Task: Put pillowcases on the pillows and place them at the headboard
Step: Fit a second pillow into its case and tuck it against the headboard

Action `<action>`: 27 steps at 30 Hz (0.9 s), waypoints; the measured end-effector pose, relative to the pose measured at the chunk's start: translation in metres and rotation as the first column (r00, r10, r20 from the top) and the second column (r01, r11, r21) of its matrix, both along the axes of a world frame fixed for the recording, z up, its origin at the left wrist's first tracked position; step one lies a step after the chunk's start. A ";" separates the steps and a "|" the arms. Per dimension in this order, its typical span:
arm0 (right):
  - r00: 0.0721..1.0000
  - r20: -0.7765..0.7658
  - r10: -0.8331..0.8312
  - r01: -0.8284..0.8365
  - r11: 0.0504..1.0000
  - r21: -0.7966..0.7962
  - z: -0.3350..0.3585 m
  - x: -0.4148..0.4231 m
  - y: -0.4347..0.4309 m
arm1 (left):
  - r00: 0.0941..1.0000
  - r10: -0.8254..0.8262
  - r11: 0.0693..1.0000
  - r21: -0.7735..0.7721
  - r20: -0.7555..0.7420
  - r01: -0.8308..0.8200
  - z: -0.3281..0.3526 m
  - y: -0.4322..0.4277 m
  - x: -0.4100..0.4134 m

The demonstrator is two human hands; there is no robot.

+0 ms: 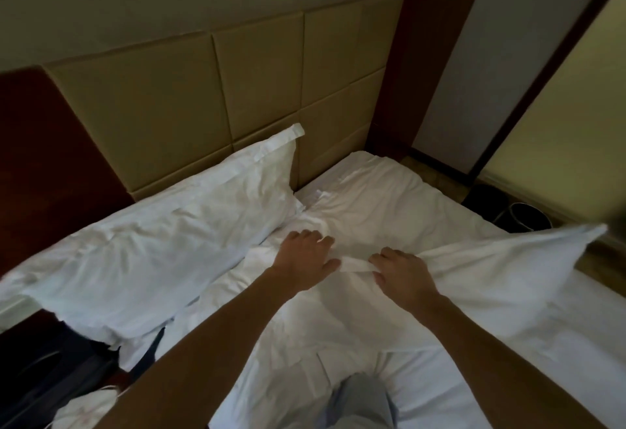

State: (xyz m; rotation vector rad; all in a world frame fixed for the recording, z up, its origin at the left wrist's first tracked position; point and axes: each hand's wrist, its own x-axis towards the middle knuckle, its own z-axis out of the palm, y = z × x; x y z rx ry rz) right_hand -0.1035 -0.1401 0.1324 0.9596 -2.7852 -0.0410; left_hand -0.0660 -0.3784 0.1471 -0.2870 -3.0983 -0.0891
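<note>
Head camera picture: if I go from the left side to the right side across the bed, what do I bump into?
Cased pillow → left hand → right hand → white cloth, which the right hand pinches and which stretches off to the right.

White pillow [162, 235]; beige headboard [210, 103].

Head camera looks forward and down, seemingly close, over bed [389, 191] toward headboard [169, 106].
</note>
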 end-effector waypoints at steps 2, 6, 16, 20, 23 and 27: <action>0.995 0.068 0.070 -0.069 0.997 -0.015 -0.002 0.005 0.013 | 0.996 0.049 0.998 -0.046 0.070 -0.045 -0.015 0.007 0.002; 0.965 0.224 0.133 -0.160 0.981 0.106 -0.011 0.008 0.037 | 0.993 0.111 0.984 -0.149 0.047 -0.103 -0.041 0.004 0.019; 1.000 0.022 -0.001 -0.002 0.988 0.152 0.002 -0.001 0.077 | 0.998 -0.063 0.995 -0.076 -0.019 0.061 -0.038 0.025 0.005; 0.985 -0.169 -0.032 0.028 0.999 -0.030 -0.001 0.011 0.074 | 0.979 -0.201 0.976 -0.087 -0.011 0.199 -0.027 0.065 -0.008; 0.981 -0.179 -0.076 0.056 0.992 -0.112 -0.002 0.017 0.082 | 0.975 -0.220 0.966 -0.132 0.028 0.222 -0.024 0.088 -0.015; 0.992 -0.124 -0.026 0.021 0.999 -0.045 -0.008 0.022 0.111 | 0.974 -0.219 0.950 -0.213 0.064 0.228 -0.025 0.088 -0.024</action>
